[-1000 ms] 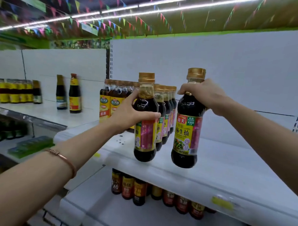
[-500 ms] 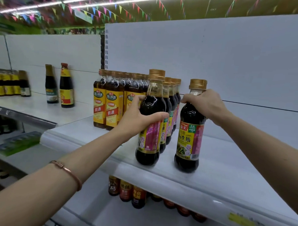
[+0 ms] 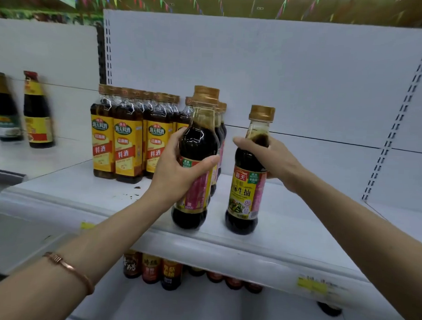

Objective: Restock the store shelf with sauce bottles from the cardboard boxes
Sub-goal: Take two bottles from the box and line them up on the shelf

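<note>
A bracelet point(image 3: 70, 267) circles the left wrist at lower left. At frame centre, two sauce bottles stand near the front edge of the white shelf point(image 3: 226, 246). The left hand point(image 3: 178, 173) has its grip wrapped round the left bottle point(image 3: 194, 183); the right hand point(image 3: 274, 159) clasps the right bottle point(image 3: 247, 192) at its shoulder. Behind stand more dark bottles and yellow-labelled bottles point(image 3: 126, 145).

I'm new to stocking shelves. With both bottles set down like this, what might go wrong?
Both bottles stand near the shelf edge; a nudge may tip them off. The left hand pushing its bottle back could knock the row behind. The right hand grips its bottle high, so it may wobble on release.
</note>
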`<state>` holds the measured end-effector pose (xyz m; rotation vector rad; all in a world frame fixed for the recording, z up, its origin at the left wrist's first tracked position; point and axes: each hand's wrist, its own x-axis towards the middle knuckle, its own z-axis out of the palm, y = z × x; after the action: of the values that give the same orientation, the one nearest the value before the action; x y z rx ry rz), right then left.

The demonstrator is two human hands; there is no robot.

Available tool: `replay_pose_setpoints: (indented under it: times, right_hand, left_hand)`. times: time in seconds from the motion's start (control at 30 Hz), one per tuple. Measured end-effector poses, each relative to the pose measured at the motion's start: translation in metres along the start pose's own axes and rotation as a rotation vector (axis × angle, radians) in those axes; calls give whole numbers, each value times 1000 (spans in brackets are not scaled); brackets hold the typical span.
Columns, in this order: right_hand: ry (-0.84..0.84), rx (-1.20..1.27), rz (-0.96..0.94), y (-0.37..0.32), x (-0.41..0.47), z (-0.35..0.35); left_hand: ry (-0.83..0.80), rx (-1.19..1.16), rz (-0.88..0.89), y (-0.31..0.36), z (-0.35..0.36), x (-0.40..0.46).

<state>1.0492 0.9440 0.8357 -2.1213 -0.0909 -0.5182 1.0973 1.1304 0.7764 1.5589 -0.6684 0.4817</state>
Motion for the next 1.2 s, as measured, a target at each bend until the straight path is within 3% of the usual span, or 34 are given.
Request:
replay_pose_setpoints:
  times: [0.13, 0.43, 0.6, 0.77, 0.83, 1.0, 1.2]
  right_hand:
    - [-196, 71, -50, 22, -18, -1]
    - [77, -23, -71, 77, 12, -12]
    - [93, -55, -33, 99, 31, -30]
    - [-130, -159, 95, 117, 43, -44]
    - [-197, -269, 169, 134, 34, -43]
    - [-122, -189, 169, 160, 31, -40]
    - [-80, -268, 94, 173, 53, -29]
  left_hand:
    - [-31, 6, 49, 3, 7, -3]
    - [-93, 2, 33, 2, 48, -7]
    - [-63, -26, 2, -6, 74, -2]
    - [-36, -26, -55, -10, 86, 4]
    - [-83, -17, -133, -12, 84, -3]
    - [-419, 166, -380, -28, 70, -33]
    - [-480, 350, -366, -28, 69, -17]
